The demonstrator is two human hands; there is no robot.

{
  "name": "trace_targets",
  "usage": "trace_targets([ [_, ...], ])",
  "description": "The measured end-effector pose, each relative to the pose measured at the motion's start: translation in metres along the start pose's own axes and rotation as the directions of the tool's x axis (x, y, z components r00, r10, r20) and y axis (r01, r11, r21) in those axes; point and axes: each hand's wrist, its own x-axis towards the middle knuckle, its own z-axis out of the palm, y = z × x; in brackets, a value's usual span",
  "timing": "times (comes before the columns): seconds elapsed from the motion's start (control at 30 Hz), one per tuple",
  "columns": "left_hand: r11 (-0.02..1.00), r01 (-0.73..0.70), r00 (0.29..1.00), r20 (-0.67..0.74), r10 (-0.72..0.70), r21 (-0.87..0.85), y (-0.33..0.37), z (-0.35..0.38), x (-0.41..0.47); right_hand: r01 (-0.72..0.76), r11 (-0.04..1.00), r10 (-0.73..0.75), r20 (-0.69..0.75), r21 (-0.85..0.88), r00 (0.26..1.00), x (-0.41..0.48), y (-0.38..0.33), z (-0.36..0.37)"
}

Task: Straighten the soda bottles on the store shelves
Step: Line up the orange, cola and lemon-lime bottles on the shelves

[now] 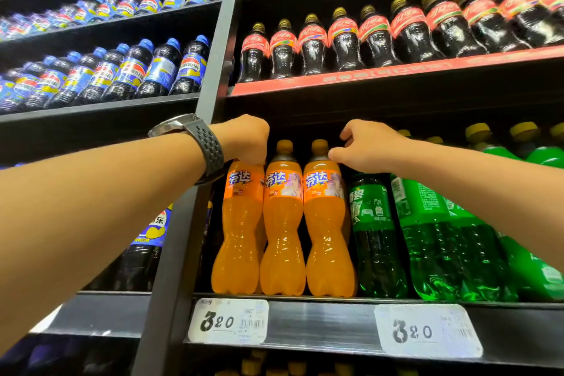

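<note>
Hands are working apart: left hand (247,139) is gripping left orange bottle (241,223) by its top; right hand (366,146), at three o'clock, is touching right orange bottle (328,223) at its neck, grip unclear.

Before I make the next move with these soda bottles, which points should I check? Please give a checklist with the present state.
1. Left hand grips the left orange soda bottle at its top: ok.
2. Right hand has a firm hold: cannot tell; its fingertips touch the right orange soda bottle at the neck.
3. Middle orange soda bottle stands upright: ok.
4. Orange labels face front: ok.
5. Second green soda bottle shows its front label: not ok; small print faces out.
</note>
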Motion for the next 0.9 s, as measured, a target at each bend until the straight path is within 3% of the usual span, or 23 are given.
trace_targets([
  [0.17, 1.000, 0.008, 1.000, 0.002, -0.008, 0.003, 0.002, 0.001, 0.000, 0.049, 0.998, -0.052, -0.137, -0.025, 0.989, 0.001, 0.018, -0.033],
  [0.33, 0.999, -0.029, 0.943, -0.332, 0.020, -0.023, 0.015, -0.006, -0.001, 0.084, 0.980, -0.112, -0.149, -0.179, 0.983, -0.005, 0.044, -0.076],
  [0.43, 0.986, -0.132, 0.913, -0.400, 0.081, -0.102, 0.035, -0.010, 0.004, 0.080, 0.941, -0.114, -0.084, -0.328, 0.990, -0.008, 0.061, -0.090],
  [0.6, 0.930, -0.206, 0.925, -0.372, 0.082, -0.306, 0.074, -0.015, 0.013, 0.095, 0.933, -0.107, -0.017, -0.348, 0.994, -0.012, 0.078, -0.097],
  [0.9, 0.917, -0.136, 0.979, -0.191, 0.068, -0.374, 0.134, -0.010, 0.040, 0.101, 0.969, -0.090, 0.059, -0.226, 0.994, -0.011, 0.075, -0.066],
])
